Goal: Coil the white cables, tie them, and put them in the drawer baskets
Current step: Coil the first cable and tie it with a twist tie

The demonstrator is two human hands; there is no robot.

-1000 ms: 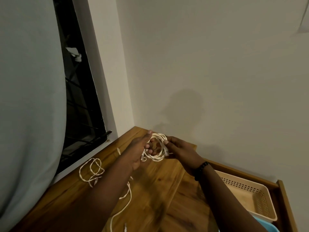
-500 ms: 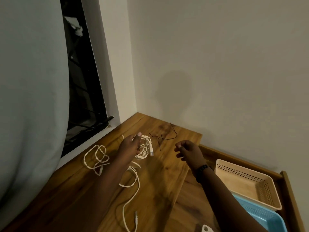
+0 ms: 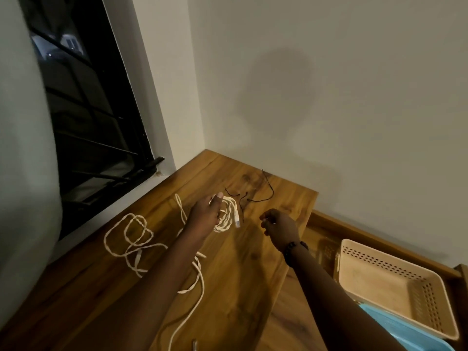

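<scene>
White cables, loose, trail over the table (image 3: 240,287) at our 7 o'clock (image 3: 131,239). Our left hand's (image 3: 205,216) grip alone now pinches the coil (image 3: 228,214); our right hand (image 3: 279,228) has let go, fingers curled empty, toward the black ties (image 3: 253,198) at 12 for tying.

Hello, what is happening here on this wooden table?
A person is tidying white cables. The left hand holds a coiled cable above the table; the right hand is free beside some thin dark ties. Other loose cables lie uncoiled. The beige basket looks empty.
</scene>
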